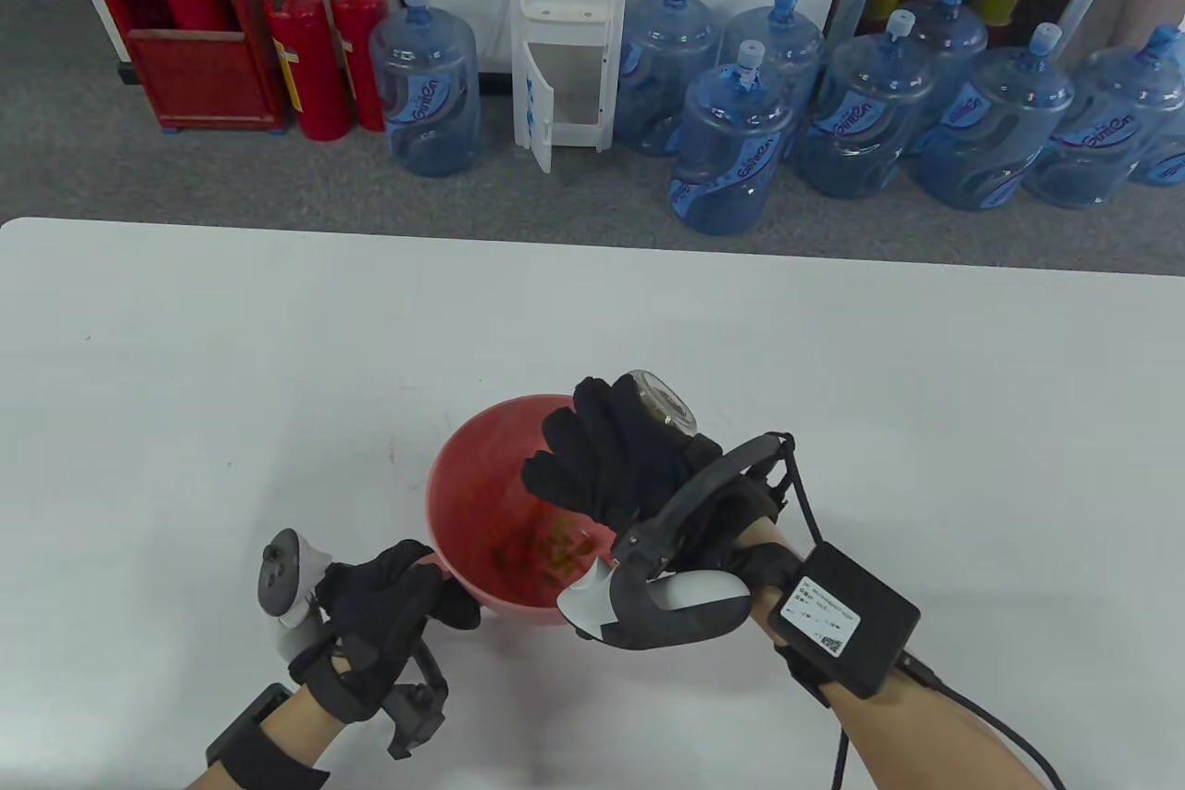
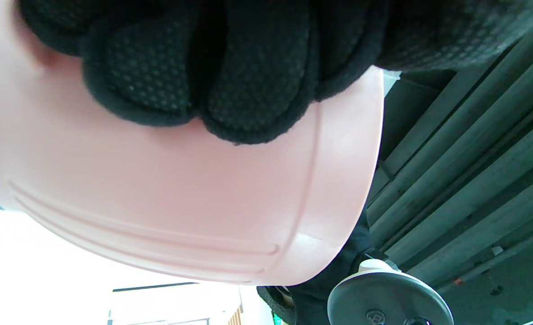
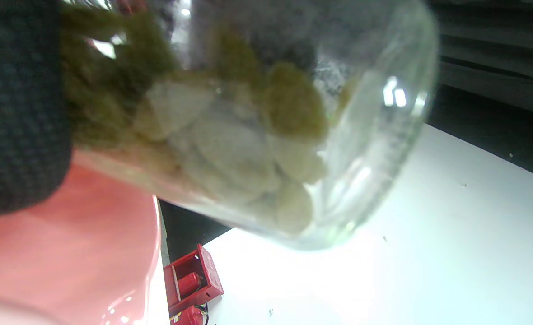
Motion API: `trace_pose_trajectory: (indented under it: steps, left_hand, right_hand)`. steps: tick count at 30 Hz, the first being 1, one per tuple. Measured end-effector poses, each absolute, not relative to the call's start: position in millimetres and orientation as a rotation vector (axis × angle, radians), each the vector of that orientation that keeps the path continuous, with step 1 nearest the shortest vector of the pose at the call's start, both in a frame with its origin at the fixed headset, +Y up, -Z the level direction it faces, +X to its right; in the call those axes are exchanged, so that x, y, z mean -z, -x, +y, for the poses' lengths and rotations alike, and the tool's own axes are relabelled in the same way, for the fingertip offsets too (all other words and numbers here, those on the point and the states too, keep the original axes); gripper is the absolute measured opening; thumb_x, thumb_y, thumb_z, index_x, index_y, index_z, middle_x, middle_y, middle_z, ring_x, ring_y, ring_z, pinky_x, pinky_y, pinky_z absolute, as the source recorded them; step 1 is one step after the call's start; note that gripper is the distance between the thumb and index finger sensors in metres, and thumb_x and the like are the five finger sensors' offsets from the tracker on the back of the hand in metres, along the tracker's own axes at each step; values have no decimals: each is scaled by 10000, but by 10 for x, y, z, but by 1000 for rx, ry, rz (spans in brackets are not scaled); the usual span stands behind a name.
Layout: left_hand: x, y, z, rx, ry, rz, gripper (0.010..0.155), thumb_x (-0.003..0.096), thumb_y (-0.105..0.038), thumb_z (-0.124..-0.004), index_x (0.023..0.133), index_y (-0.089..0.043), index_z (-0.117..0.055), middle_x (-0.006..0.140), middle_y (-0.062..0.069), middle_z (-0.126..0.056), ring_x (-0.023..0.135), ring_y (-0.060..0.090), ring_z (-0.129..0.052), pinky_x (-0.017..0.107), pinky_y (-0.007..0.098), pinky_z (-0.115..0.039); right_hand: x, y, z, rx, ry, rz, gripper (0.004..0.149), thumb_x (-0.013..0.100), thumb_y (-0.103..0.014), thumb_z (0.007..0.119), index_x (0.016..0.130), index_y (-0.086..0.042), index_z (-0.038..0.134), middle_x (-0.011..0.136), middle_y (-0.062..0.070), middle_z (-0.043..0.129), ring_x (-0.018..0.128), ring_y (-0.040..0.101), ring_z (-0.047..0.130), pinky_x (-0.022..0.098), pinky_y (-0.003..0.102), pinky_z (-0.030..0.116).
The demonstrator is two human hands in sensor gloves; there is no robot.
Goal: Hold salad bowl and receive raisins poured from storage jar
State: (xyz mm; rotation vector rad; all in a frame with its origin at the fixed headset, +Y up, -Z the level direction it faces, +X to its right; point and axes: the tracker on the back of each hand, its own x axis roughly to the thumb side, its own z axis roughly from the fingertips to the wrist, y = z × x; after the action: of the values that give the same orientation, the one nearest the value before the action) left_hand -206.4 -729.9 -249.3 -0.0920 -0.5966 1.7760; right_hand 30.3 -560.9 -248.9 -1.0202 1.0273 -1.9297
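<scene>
A red-pink salad bowl (image 1: 481, 475) is near the table's front middle, with raisins (image 1: 546, 545) lying in its bottom. My left hand (image 1: 393, 605) grips the bowl's near left rim; in the left wrist view its fingers (image 2: 194, 85) press on the bowl's outer wall (image 2: 167, 203). My right hand (image 1: 616, 466) grips a clear glass storage jar (image 1: 662, 401), tilted with its mouth down over the bowl. In the right wrist view the jar (image 3: 257, 135) still holds raisins (image 3: 248, 149) above the bowl's rim (image 3: 90, 253).
The white table (image 1: 278, 345) stretches around the bowl. Beyond its far edge stand several blue water jugs (image 1: 731, 151), a white dispenser (image 1: 565, 21) and red fire extinguishers (image 1: 310, 54) on the floor.
</scene>
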Motion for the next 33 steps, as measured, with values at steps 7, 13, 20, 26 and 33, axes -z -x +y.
trace_pose_trajectory:
  steps: [7,13,20,26,33]
  left_hand:
    - [2492,2065,-7300,-1776,93,-594,331,418,-494,-749,497,-200,-877,441,18,-976,374,371,-951,470,559,-715]
    - [2492,2066,-7300,-1778,91,-593,330,418,-494,-750,495,-201,-878,440,18,-976,372,369,-952,468,559,-716]
    - [2495,2070,-7304,-1778,91,-591,330,418,-495,-749,496,-201,-878,441,16,-976,374,369,-952,470,558,-717]
    - [2493,2073,-7297,-1774,83,-595,329,418,-495,-749,497,-203,-878,442,16,-976,377,368,-953,473,557,-717]
    - [2505,2103,-7299,-1756,58,-576,329,419,-496,-749,498,-203,-877,443,17,-975,376,368,-951,472,558,-715]
  right_hand:
    - [2495,-313,-5629,1938,1012,1045,1043,107,-644,1047,936,-568,419,1049,-170,596,969,142,734,758,435,588]
    - [2540,-391,-5615,2062,988,1038,1043,117,-646,1036,944,-557,407,1054,-166,585,973,145,729,759,440,586]
    - [2529,-448,-5574,2175,946,1069,1045,138,-656,1010,963,-528,380,1065,-156,563,984,148,721,759,449,588]
    - [2656,-709,-5519,2613,894,1036,1048,182,-665,958,994,-464,325,1082,-110,524,1001,170,707,767,441,587]
    - [2894,-1307,-5624,3166,667,1059,1052,204,-670,941,1007,-403,317,1082,-77,519,1004,197,726,758,454,620]
